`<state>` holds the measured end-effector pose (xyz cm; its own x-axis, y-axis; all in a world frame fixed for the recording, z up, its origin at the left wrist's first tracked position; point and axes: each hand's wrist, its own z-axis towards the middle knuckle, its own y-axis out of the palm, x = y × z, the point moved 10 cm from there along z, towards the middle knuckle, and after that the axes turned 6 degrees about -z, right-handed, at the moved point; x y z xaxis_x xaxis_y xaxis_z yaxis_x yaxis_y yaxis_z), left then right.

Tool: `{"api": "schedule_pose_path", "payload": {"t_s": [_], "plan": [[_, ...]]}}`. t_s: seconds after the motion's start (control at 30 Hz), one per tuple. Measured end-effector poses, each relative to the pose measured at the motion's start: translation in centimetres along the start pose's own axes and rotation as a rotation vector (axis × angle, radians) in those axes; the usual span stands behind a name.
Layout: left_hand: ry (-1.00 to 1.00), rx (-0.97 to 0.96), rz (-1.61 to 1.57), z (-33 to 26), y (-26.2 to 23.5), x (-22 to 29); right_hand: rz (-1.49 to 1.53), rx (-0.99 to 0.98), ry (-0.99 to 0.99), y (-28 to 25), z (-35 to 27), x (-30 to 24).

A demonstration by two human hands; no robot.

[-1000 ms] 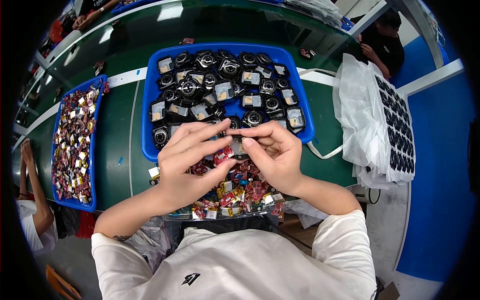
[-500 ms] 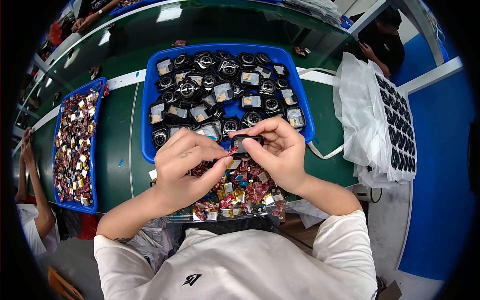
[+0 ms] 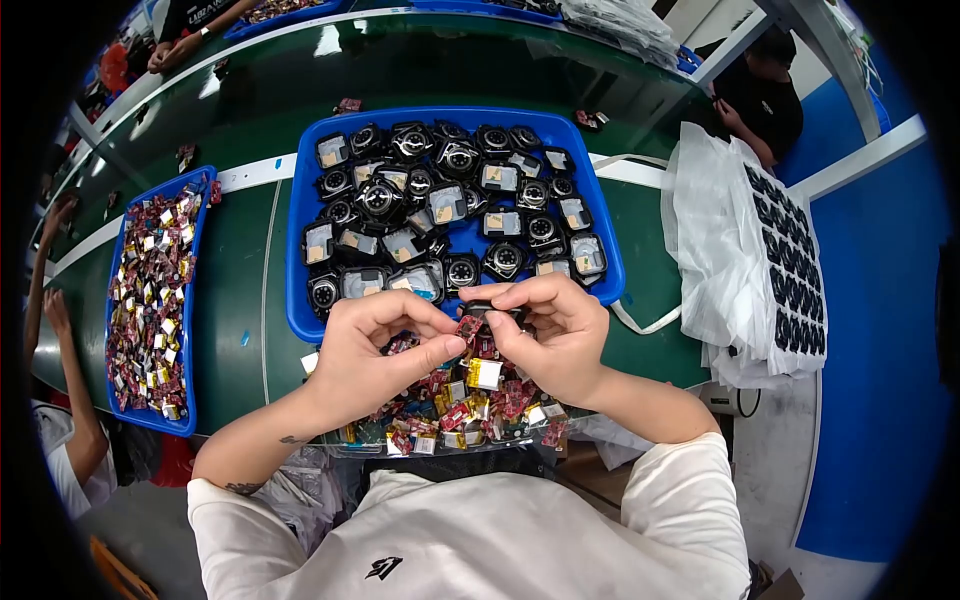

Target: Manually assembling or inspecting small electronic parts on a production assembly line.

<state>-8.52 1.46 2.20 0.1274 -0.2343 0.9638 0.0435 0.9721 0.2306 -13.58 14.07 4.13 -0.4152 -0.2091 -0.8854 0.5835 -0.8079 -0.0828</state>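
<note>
In my right hand (image 3: 560, 335) a black watch case (image 3: 484, 306) is gripped between thumb and fingers, tilted nearly edge-on. My left hand (image 3: 385, 345) pinches a small red circuit board (image 3: 468, 328) against that case. Just below them shows a white battery with yellow tape (image 3: 485, 374); whether it hangs from the board or lies on the pile, I cannot tell. Under both hands spreads a pile of red circuit boards and batteries (image 3: 455, 414). Past my fingertips stands a blue tray (image 3: 299, 215) full of black watch cases (image 3: 458, 156), some with round backs up, others with open insides showing.
A long blue tray (image 3: 192, 330) of boards and batteries stands at the left. White sheets (image 3: 700, 215) with rows of black parts (image 3: 790, 260) are stacked at the right. A white strap (image 3: 650, 325) lies beside the tray. Other people's hands (image 3: 180, 52) are at the far side and left.
The watch case has tipped from face-up to nearly edge-on and sits slightly lower in view. The red board has stayed pinched at the case, and the battery below shows more fully.
</note>
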Motion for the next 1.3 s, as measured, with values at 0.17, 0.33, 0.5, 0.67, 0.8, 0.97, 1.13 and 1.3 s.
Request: {"api": "schedule_pose_path", "payload": {"t_s": [0.17, 0.33, 0.5, 0.67, 0.8, 0.97, 1.13, 1.3], "plan": [[-0.029, 0.015, 0.015, 0.0, -0.2, -0.6, -0.048, -0.101, 0.062, 1.0, -0.3, 0.5], [-0.06, 0.051, 0.042, 0.1, -0.3, -0.7, -0.01, -0.092, 0.073, 0.8, -0.3, 0.6], [-0.052, 0.083, 0.078, -0.2, -0.6, -0.5, 0.013, -0.121, 0.034, 1.3, -0.3, 0.0], [0.006, 0.112, 0.163, -0.2, -0.6, -0.2, 0.013, -0.117, 0.038, 1.2, -0.4, 0.4], [0.061, 0.115, 0.254, -0.3, -0.7, 0.4, 0.043, -0.119, 0.064, 1.4, -0.6, 0.7], [0.212, 0.062, 0.448, -0.4, 0.5, 2.2, 0.018, -0.117, 0.036, 1.4, -0.7, 0.2], [0.321, 0.084, 0.513, -0.5, 0.2, 2.8, -0.043, -0.126, 0.067, 1.2, -0.6, 0.3], [0.252, 0.077, 0.524, 0.3, -0.7, 2.9, -0.399, -0.206, -0.33, 2.0, 0.4, -3.6]]}}
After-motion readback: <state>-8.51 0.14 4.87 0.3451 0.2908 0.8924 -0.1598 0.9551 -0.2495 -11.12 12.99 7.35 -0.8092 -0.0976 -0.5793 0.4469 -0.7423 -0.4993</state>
